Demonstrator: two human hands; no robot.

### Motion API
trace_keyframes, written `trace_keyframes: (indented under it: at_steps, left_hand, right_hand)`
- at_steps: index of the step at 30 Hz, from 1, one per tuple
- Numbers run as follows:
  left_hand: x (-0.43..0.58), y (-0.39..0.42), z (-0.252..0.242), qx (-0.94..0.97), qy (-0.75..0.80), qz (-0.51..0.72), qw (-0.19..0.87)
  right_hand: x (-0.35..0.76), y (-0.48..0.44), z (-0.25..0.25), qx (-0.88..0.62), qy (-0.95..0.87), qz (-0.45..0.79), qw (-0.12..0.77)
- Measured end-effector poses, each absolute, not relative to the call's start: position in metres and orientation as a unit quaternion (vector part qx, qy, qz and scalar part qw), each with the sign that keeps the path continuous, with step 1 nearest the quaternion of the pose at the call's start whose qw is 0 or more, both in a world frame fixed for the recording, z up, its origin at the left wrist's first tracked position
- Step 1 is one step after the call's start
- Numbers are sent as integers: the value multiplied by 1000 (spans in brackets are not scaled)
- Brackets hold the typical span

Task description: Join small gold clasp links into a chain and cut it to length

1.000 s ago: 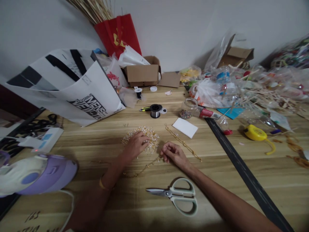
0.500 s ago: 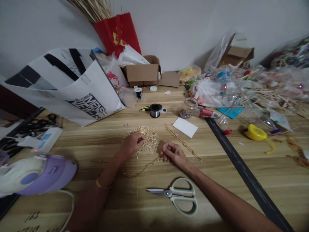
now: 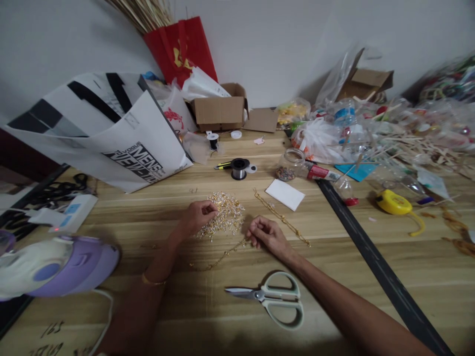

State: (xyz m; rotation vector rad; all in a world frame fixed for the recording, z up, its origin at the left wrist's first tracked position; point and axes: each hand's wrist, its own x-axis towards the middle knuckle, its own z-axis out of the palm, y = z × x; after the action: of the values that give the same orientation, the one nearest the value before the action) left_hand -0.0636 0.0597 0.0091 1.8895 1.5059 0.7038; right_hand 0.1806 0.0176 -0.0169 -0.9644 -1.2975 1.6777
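Observation:
My right hand (image 3: pixel 264 232) is closed on one end of a gold chain (image 3: pixel 225 254), which trails left across the wooden table (image 3: pixel 178 306). At the left edge of a pile of small gold and clear beads or charms (image 3: pixel 228 212), my left hand (image 3: pixel 198 216) has its thumb and fingers pinched together. Whatever it may hold is too small to make out. A second gold chain (image 3: pixel 278 213) lies stretched out to the right of the pile. Below the hands rest scissors (image 3: pixel 260 295) with pale green handles.
A wire spool (image 3: pixel 239 169) and a white card (image 3: pixel 285 194) lie behind the pile. A bead jar (image 3: pixel 290 165) and a yellow tape measure (image 3: pixel 393 202) are to the right. At left are a purple-and-white appliance (image 3: pixel 74 267), a power strip (image 3: pixel 76 217) and a large paper bag (image 3: pixel 144 143).
My left hand has shifted left over the pile, uncovering more of it. My right hand stays in place on the chain.

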Motion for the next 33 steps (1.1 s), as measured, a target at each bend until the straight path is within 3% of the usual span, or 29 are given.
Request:
trace_keyframes:
  at_steps: [18, 33]
  left_hand:
    - [-63, 60, 11, 728, 561, 231, 319]
    - [-62, 56, 19, 811, 505, 106, 274]
  right_hand:
    - [181, 18, -19, -383, -513, 661, 392]
    - [181, 18, -21, -378, -520, 656, 396]
